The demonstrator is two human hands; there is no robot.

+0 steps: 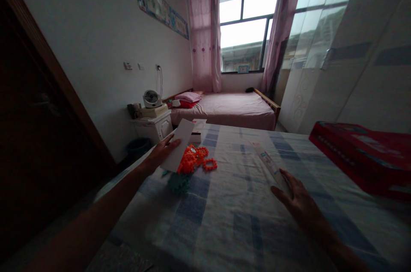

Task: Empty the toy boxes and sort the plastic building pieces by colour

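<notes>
My left hand [164, 149] reaches forward and grips a white card or sheet [178, 144] by its lower edge, tilted up above a pile of orange plastic pieces [195, 158]. A teal plastic piece [178, 181] lies just below the orange ones. My right hand [293, 197] rests on the checked blue and white cloth [224, 216], fingers lying on the near end of a long narrow strip of printed paper [268, 163] that runs away from me.
A red flat box [362, 156] sits at the right. A small white box [196, 133] lies beyond the card. Further off are a pink bed [234, 109], a white nightstand [154, 126] with a small fan [151, 99], a dark bin [138, 147], and a window with pink curtains.
</notes>
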